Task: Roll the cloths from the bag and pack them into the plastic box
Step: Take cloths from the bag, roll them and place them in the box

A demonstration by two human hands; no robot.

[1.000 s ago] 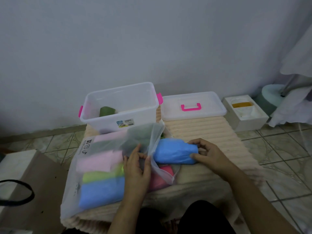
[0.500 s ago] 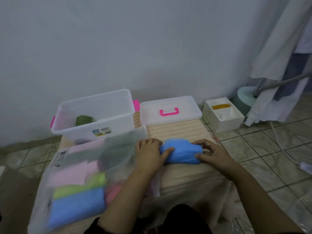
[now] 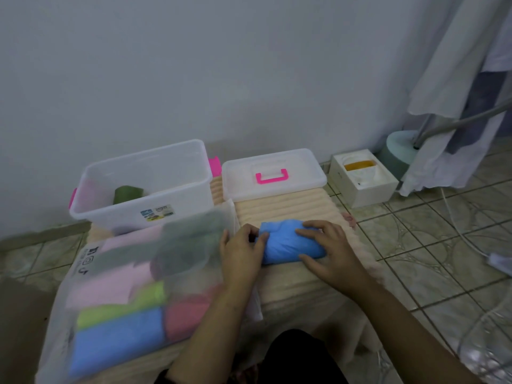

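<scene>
Both hands (image 3: 288, 253) apparently grip blue cloth (image 3: 288, 243).

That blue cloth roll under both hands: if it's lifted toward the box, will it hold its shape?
Probably not alone: the blue cloth roll looks soft and creased, so it may unroll unless both hands, left and right, squeeze it. Likely light. On the ribbed mat it shouldn't roll far.

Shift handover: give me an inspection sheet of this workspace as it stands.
Surface: ribbed beige mat over tiled floor.
Job's things: blue cloth bundled on the mat; plastic box open, one green roll inside; lid beside it; bag holding pink, green, blue and red cloths.
Clutter: small white box on the floor.
Hands: left hand and right hand both on the blue cloth.
Cables: white cable across the floor tiles.
Surroundings: plain wall; hanging garments on a stand.
</scene>
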